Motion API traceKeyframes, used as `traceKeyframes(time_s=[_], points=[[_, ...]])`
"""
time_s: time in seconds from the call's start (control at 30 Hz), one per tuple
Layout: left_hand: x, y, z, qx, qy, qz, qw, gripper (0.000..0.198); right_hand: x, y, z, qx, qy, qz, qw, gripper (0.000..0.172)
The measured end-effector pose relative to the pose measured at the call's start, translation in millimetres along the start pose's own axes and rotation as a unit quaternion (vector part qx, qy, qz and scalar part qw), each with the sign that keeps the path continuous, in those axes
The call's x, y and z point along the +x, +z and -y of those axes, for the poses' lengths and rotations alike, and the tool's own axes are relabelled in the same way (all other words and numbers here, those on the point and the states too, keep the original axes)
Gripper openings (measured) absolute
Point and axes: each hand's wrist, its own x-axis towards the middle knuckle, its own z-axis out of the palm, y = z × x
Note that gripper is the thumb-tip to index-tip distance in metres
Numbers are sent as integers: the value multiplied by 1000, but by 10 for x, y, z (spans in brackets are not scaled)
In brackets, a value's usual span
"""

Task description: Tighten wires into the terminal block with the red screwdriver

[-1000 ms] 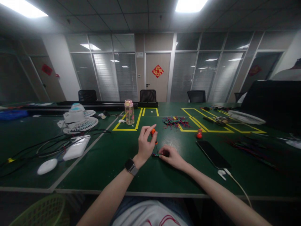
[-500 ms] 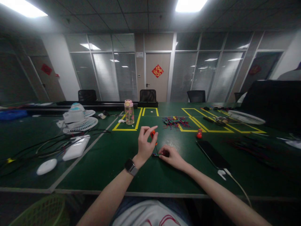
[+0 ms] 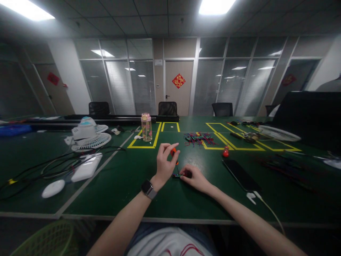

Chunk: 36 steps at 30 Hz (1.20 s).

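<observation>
My left hand (image 3: 165, 163), with a watch on its wrist, is closed around the orange-red handle of a screwdriver (image 3: 174, 152). The tool stands nearly upright, and its thin shaft points down at a small circuit board (image 3: 176, 175) on the green table. Whether the tip touches a screw is too small to tell. My right hand (image 3: 194, 177) rests on the table and pinches the right end of the board between thumb and fingers. Its curled fingers partly hide that end. A pile of wired circuit boards (image 3: 199, 139) lies beyond my hands.
A red object (image 3: 226, 152) and a black phone (image 3: 241, 175) with a white cable lie to the right. A pink-lidded bottle (image 3: 146, 127) stands behind my left hand. White fans (image 3: 89, 137), a power strip (image 3: 86, 168) and a mouse (image 3: 53, 188) are at left.
Both hands keep nearly the same place and grip. The orange-red handle shows slightly differently between the left fingers; the board stays put.
</observation>
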Motion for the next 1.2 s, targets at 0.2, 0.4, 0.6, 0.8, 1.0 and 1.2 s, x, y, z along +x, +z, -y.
traceKeyframes(time_s=[0.2,0.4,0.6,0.8,1.0,1.2], points=[[-5,-17,-14,-31,-10,39,999,37,-7,-5,11,1,-1,3,1000,11],[0,-1,-16,-9,-7,13,1000,26,-3,-5,6,-6,-7,3,1000,11],[-7,-23,-17,-22,-17,39,999,33,1,-5,-4,-8,-6,4,1000,10],[-6,-3,-1,-41,-30,56,997,35,0,-6,-6,-2,-6,8,1000,10],[-4,-3,-2,-10,-20,23,999,24,-3,-10,18,-5,-5,2,1000,12],[-3,-26,-19,-27,-21,41,999,36,-2,-1,0,-1,-6,0,1000,11]])
